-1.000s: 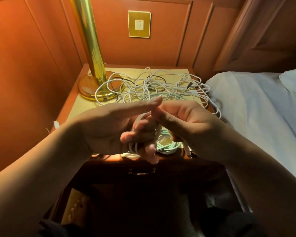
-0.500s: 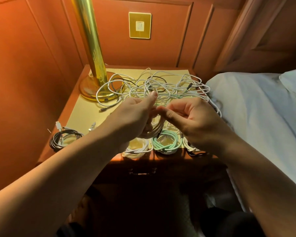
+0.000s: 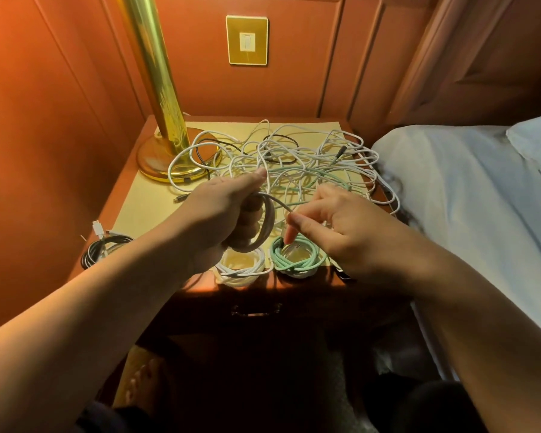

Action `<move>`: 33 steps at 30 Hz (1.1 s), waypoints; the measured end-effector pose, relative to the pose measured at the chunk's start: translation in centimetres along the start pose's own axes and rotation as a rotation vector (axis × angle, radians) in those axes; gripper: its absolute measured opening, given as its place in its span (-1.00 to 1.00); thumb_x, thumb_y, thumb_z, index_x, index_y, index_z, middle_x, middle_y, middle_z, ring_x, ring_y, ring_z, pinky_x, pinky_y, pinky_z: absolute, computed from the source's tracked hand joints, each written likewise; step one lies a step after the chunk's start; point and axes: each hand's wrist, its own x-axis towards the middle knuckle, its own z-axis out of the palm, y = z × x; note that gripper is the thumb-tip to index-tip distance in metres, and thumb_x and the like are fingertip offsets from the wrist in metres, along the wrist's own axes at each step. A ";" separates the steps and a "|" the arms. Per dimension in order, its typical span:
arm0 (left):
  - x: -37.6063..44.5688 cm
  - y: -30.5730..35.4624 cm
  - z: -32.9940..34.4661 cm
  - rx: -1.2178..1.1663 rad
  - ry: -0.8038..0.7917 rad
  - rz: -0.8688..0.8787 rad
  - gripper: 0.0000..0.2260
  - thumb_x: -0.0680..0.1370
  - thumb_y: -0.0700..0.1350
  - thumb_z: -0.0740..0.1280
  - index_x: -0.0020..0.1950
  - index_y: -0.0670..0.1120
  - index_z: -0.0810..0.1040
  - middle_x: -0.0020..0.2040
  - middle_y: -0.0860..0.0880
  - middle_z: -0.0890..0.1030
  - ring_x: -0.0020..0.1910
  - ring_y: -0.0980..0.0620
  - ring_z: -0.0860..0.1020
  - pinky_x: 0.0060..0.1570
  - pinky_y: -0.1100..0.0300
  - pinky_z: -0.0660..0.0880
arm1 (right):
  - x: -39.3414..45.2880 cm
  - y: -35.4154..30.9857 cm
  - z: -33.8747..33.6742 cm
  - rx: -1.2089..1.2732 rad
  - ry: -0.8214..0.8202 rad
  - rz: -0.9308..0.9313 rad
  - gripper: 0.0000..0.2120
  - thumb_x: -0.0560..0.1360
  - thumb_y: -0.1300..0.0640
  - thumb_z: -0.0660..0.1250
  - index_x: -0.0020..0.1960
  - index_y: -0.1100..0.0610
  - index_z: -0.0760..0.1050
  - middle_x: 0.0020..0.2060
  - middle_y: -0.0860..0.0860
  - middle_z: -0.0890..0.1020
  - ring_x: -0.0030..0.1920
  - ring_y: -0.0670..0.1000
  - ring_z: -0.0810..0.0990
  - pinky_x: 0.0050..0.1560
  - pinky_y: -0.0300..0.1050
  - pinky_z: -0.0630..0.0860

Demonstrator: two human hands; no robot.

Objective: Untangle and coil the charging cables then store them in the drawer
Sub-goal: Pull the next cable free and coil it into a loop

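Observation:
My left hand (image 3: 224,215) grips a coil of white cable (image 3: 264,228) wound around its fingers, above the nightstand's front. My right hand (image 3: 334,228) pinches the loose end of that cable between thumb and forefinger, just right of the coil. A tangle of white, mint and black cables (image 3: 294,160) covers the back of the nightstand top (image 3: 144,201). Three finished coils lie along the front: a black-and-white one (image 3: 102,248) at the left, a white one (image 3: 241,268) and a mint one (image 3: 295,260). The drawer (image 3: 256,309) below is closed.
A brass lamp (image 3: 161,120) stands at the back left of the nightstand. A bed with white sheets (image 3: 466,198) borders the right side. Wood panelling with a brass switch plate (image 3: 247,40) closes off the back and left.
Both hands have moved forward and apart. The left hand turned so the wound coil shows, and the right hand drew the cable's end out to the right.

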 end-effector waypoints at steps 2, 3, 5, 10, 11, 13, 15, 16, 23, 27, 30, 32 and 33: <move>0.2 0.2 0.1 -0.036 0.000 -0.029 -0.40 0.73 0.04 0.13 -0.54 0.06 0.21 -0.51 0.06 0.14 -0.56 0.08 0.09 -0.58 0.28 0.11 | 0.0 0.0 -0.2 0.146 0.008 0.018 -0.66 0.69 -0.13 0.21 -0.07 -0.03 0.69 -0.47 -0.15 0.46 -0.46 -0.14 0.39 -0.38 -0.23 0.32; 0.2 0.4 0.1 -0.068 0.001 -0.040 -0.40 0.73 0.04 0.13 -0.55 0.06 0.20 -0.51 0.06 0.13 -0.57 0.09 0.09 -0.60 0.27 0.12 | 0.0 0.0 -0.4 0.236 0.008 0.018 -0.67 0.69 -0.10 0.23 -0.05 -0.01 0.70 -0.51 -0.14 0.45 -0.50 -0.13 0.36 -0.42 -0.26 0.30; 0.3 0.7 0.1 -0.124 -0.008 -0.043 -0.41 0.73 0.04 0.13 -0.54 0.07 0.20 -0.50 0.06 0.13 -0.58 0.11 0.09 -0.61 0.27 0.10 | 0.0 0.1 -0.8 0.369 0.024 -0.002 -0.73 0.68 -0.02 0.28 0.00 0.04 0.73 -0.40 -0.09 0.60 -0.47 -0.18 0.46 -0.38 -0.36 0.36; 0.5 1.0 0.4 -0.147 -0.078 -0.037 -0.40 0.73 0.04 0.11 -0.56 0.06 0.22 -0.51 0.07 0.12 -0.58 0.12 0.09 -0.57 0.30 0.06 | 0.2 0.0 -0.5 0.648 0.083 0.024 -0.77 0.66 0.14 0.31 0.07 0.25 0.69 -0.17 0.12 0.74 -0.47 -0.23 0.54 -0.43 -0.45 0.40; 0.5 1.0 0.5 -0.149 -0.090 -0.039 -0.39 0.73 0.04 0.11 -0.56 0.06 0.22 -0.50 0.07 0.12 -0.57 0.11 0.09 -0.55 0.28 0.05 | 0.3 0.1 -0.4 0.705 0.085 0.037 -0.77 0.64 0.10 0.32 0.05 0.20 0.70 -0.18 0.10 0.74 -0.45 -0.20 0.51 -0.45 -0.42 0.37; 0.5 1.2 0.7 -0.158 -0.109 -0.037 -0.39 0.73 0.04 0.11 -0.56 0.06 0.22 -0.50 0.07 0.11 -0.56 0.11 0.07 -0.51 0.24 0.01 | 0.5 0.3 -0.2 0.790 0.056 0.057 -0.75 0.57 -0.03 0.34 -0.04 0.09 0.73 -0.19 0.06 0.75 -0.37 -0.07 0.43 -0.43 -0.29 0.32; 0.4 1.4 0.8 -0.173 -0.126 -0.048 -0.40 0.73 0.04 0.11 -0.56 0.06 0.21 -0.51 0.08 0.11 -0.57 0.12 0.07 -0.50 0.23 -0.01 | 0.7 0.6 -0.2 0.836 0.024 0.072 -0.73 0.53 -0.08 0.33 -0.10 0.05 0.74 -0.20 0.05 0.75 -0.33 -0.01 0.40 -0.38 -0.19 0.31; 0.3 1.5 0.8 -0.179 -0.134 -0.059 -0.40 0.72 0.04 0.11 -0.55 0.06 0.20 -0.52 0.08 0.11 -0.58 0.12 0.07 -0.51 0.24 -0.02 | 0.7 0.7 -0.1 0.846 0.012 0.080 -0.72 0.55 -0.07 0.32 -0.10 0.05 0.74 -0.20 0.04 0.74 -0.33 -0.02 0.41 -0.36 -0.17 0.30; -0.2 1.8 1.1 -0.283 -0.152 -0.133 -0.48 0.68 0.03 0.19 -0.46 0.08 0.10 -0.54 0.10 0.12 -0.58 0.14 0.02 -0.62 0.31 0.00 | 1.1 0.7 0.7 1.082 -0.179 0.080 -0.67 0.63 0.01 0.26 -0.17 0.03 0.74 -0.25 0.01 0.66 -0.44 -0.14 0.38 -0.44 -0.25 0.22; -0.1 1.7 1.0 -0.251 -0.087 -0.088 -0.49 0.68 0.02 0.21 -0.44 0.06 0.13 -0.51 0.07 0.11 -0.60 0.13 0.08 -0.55 0.23 -0.03 | 1.0 0.3 1.2 1.076 -0.197 0.057 -0.72 0.55 -0.04 0.30 -0.14 0.06 0.72 -0.25 -0.01 0.67 -0.43 -0.14 0.37 -0.43 -0.26 0.24; -0.1 1.6 1.0 -0.087 -0.004 0.022 -0.52 0.68 0.01 0.25 -0.42 -0.03 0.22 -0.53 0.05 0.19 -0.62 0.10 0.19 -0.51 0.31 0.14 | 1.0 -0.3 1.7 1.080 -0.207 0.093 -0.68 0.56 -0.04 0.27 -0.01 0.21 0.64 -0.28 -0.03 0.65 -0.41 -0.12 0.34 -0.38 -0.21 0.20; -0.1 1.5 0.9 -0.006 0.005 0.084 -0.48 0.68 0.00 0.26 -0.48 -0.04 0.29 -0.56 0.05 0.27 -0.63 0.10 0.28 -0.56 0.32 0.29 | 1.0 -0.5 1.8 1.075 -0.200 0.147 -0.70 0.60 0.00 0.26 -0.04 0.20 0.63 -0.27 -0.01 0.64 -0.35 -0.07 0.38 -0.33 -0.15 0.23; -0.1 1.4 0.9 0.039 0.001 0.108 -0.48 0.68 0.00 0.27 -0.48 -0.06 0.33 -0.56 0.04 0.32 -0.63 0.09 0.33 -0.56 0.30 0.33 | 1.0 -0.6 1.7 1.070 -0.196 0.177 -0.72 0.65 0.06 0.22 -0.08 0.17 0.63 -0.27 0.00 0.65 -0.31 -0.04 0.40 -0.31 -0.13 0.26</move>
